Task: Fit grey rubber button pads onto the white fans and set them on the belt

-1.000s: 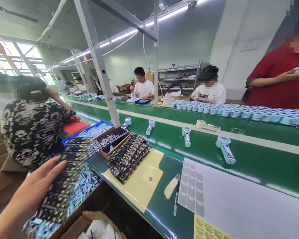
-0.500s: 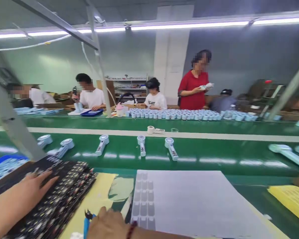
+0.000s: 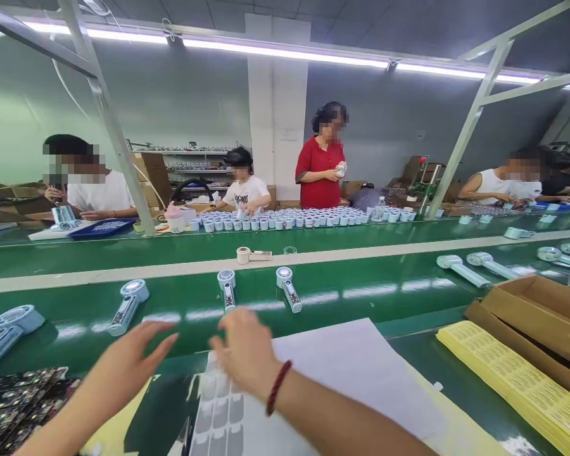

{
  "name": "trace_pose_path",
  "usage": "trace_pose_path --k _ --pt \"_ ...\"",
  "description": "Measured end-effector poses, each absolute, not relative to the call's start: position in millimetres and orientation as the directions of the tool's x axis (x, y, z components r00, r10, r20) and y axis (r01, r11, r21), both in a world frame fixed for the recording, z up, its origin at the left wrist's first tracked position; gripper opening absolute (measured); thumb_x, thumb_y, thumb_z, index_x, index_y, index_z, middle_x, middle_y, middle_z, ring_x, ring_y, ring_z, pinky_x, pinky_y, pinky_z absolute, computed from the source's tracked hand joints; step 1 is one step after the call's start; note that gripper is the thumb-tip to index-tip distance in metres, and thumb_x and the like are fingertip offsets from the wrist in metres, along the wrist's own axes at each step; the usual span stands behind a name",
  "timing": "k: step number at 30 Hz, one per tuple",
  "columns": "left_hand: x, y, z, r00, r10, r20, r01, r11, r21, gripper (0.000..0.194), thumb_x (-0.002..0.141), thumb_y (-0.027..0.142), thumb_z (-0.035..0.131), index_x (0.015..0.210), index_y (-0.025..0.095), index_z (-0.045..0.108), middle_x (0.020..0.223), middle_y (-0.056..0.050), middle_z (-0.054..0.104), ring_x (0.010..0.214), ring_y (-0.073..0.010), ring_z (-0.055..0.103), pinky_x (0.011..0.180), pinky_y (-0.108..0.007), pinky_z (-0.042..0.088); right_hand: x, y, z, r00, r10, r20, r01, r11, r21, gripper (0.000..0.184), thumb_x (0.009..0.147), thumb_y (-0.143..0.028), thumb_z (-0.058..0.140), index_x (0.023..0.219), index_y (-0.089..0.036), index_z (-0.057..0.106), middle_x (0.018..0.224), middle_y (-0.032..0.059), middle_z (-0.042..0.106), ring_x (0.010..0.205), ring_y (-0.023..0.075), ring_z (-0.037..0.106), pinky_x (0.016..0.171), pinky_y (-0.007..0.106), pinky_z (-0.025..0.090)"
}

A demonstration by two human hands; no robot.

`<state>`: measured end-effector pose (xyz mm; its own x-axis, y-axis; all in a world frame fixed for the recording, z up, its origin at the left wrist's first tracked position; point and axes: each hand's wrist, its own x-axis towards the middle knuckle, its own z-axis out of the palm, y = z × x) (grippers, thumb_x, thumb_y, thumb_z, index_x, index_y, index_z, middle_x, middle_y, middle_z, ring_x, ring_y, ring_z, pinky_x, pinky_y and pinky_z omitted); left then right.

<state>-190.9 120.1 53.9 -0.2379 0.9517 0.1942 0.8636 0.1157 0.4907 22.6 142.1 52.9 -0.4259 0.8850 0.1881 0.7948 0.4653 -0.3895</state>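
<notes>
My left hand (image 3: 135,354) is raised at the front edge of the green belt, its thumb and fingers apart and nothing between them. Just beyond it lies a light blue handheld fan (image 3: 123,310). My right hand (image 3: 247,351), with a dark red bracelet at the wrist, reaches over the top of a white sticker sheet (image 3: 332,373). Its fingers are spread and look empty. Right past its fingertips sits another handheld fan (image 3: 227,288), its handle showing a bare circuit board. A third fan (image 3: 289,288) lies slightly to the right.
Stacked black circuit boards (image 3: 23,405) lie at lower left. A yellow sheet stack (image 3: 513,373) and cardboard box (image 3: 541,316) are at right. More fans (image 3: 460,269) line the green conveyor belt (image 3: 361,285). Across it, several people work behind rows of blue fan parts (image 3: 285,218).
My left hand has come off the black boards, and my right hand has left the blue-handled cutters. Both have moved forward to the belt. The view has turned right.
</notes>
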Motion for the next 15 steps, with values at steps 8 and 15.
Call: trace_pose_path --k 8,15 --pt "-94.3 244.1 20.7 -0.422 0.9 -0.105 0.783 0.421 0.458 0.038 0.091 0.043 0.06 0.119 0.016 0.062 0.121 -0.011 0.065 0.105 -0.0247 0.064 0.091 -0.049 0.052 116.7 249.9 6.1 -0.021 0.996 0.092 0.921 0.055 -0.386 0.036 0.095 -0.03 0.065 0.128 -0.018 0.058 0.131 0.0097 0.06 0.112 0.0268 0.063 0.093 0.049 0.054" --pt "-67.6 250.7 22.0 -0.437 0.881 -0.181 0.731 0.465 0.5 0.036 0.091 0.041 0.061 0.119 0.017 0.062 0.119 -0.009 0.065 0.102 -0.0235 0.064 0.087 -0.046 0.054 154.1 235.6 10.1 -0.08 0.995 0.064 0.887 0.101 -0.451 0.034 0.1 -0.019 0.05 0.133 -0.014 0.054 0.112 0.0094 0.072 0.101 0.0223 0.069 0.088 0.037 0.054"
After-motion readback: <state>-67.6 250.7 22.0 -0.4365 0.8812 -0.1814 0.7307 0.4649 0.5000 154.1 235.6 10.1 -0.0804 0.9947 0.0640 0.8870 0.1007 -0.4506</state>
